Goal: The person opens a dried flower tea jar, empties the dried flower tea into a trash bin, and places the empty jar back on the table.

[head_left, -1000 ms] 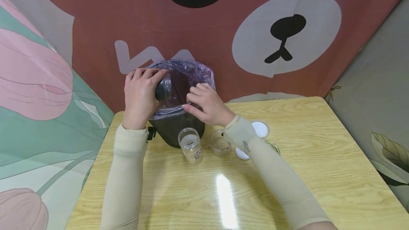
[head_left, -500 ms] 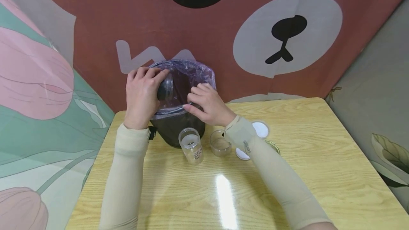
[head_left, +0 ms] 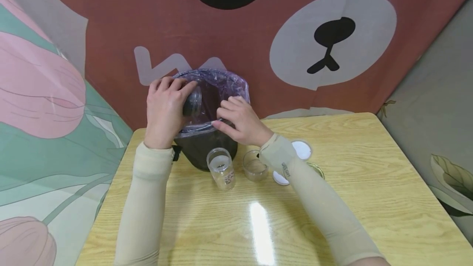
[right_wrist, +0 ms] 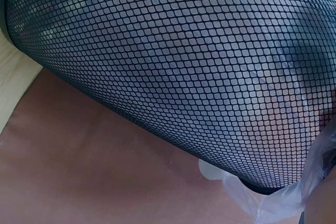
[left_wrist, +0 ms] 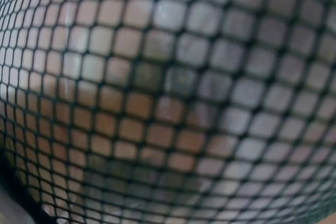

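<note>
The left hand (head_left: 164, 108) is curled round a small clear jar (head_left: 193, 102), holding it tipped on its side over the mouth of the mesh bin (head_left: 201, 149), with the jar's open end facing inward towards the purple bag liner (head_left: 236, 83). Fingers wrap over the top of the jar and the thumb sits beneath it, so the jar lies within the grip, at the bin's left rim. The right hand (head_left: 240, 120) rests at the bin's near right rim, its fingers bent and the fingertips (head_left: 221, 114) pinching or pressing the liner's edge there; which of the two cannot be told from the head view. The two hands are close, with the jar between them and nearer the left.

The bin stands at the far edge of the wooden table (head_left: 369, 200), against a cloth backdrop printed with a bear's face (head_left: 332, 38). Just in front of the bin stand two more clear jars, one with a printed label (head_left: 221, 168) and a shorter one (head_left: 254, 165) beside it, partly behind the right forearm. White lids (head_left: 303, 149) lie on the table beyond that forearm.

In both wrist views the bin's black mesh wall (right_wrist: 168, 61) fills the frame; the right wrist view also shows a fold of the liner (right_wrist: 283, 198) at the rim
</note>
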Demonstrator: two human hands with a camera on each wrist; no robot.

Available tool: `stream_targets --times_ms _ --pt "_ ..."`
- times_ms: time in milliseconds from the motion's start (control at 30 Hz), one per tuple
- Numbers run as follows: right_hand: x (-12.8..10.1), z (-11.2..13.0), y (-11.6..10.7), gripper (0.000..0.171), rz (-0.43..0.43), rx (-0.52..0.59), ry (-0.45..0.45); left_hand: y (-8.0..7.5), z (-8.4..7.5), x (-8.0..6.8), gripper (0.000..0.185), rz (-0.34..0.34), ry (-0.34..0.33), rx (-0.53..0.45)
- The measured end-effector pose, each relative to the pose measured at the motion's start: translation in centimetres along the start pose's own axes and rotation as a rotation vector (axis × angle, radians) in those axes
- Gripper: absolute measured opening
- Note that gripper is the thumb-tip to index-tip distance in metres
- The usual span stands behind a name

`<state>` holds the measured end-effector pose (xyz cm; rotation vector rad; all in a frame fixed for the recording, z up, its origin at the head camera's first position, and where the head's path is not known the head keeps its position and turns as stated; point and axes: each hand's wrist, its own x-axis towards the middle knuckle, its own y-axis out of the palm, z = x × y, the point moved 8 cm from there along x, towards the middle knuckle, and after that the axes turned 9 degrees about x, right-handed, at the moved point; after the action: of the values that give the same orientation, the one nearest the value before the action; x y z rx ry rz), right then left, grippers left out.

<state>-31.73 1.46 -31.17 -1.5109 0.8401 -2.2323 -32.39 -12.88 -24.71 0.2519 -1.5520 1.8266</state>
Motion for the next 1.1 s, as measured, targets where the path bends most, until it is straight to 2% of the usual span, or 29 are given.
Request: stream_targets --times_ms 333,567,667,767,967,1100 --pt "-0.06 -0.07 0.0 0.059 0.003 0.008 0.004 0.09 -0.33 0.21 0.079 0.022 0.022 0.051" --pt "-0.08 -0.01 0.01 0.032 0.006 0.007 0.002 0.06 -0.47 0.27 0.074 0.022 0.044 0.074" --pt "-0.09 -0.01 0.02 0.027 0.006 0.007 0.001 0.06 -0.52 0.31 0.069 0.017 0.053 0.085" --pt "-0.06 -0.01 0.02 0.032 0.004 0.007 -0.001 0.0 -0.55 0.32 0.067 0.01 0.054 0.096" --pt "0.01 0.03 0.0 0.06 0.0 0.004 0.001 -0.03 -0.59 0.33 0.067 0.009 0.056 0.106" --pt "0.07 0.07 -0.07 0.06 -0.002 0.005 0.0 -0.03 -0.61 0.38 0.065 0.009 0.057 0.106"
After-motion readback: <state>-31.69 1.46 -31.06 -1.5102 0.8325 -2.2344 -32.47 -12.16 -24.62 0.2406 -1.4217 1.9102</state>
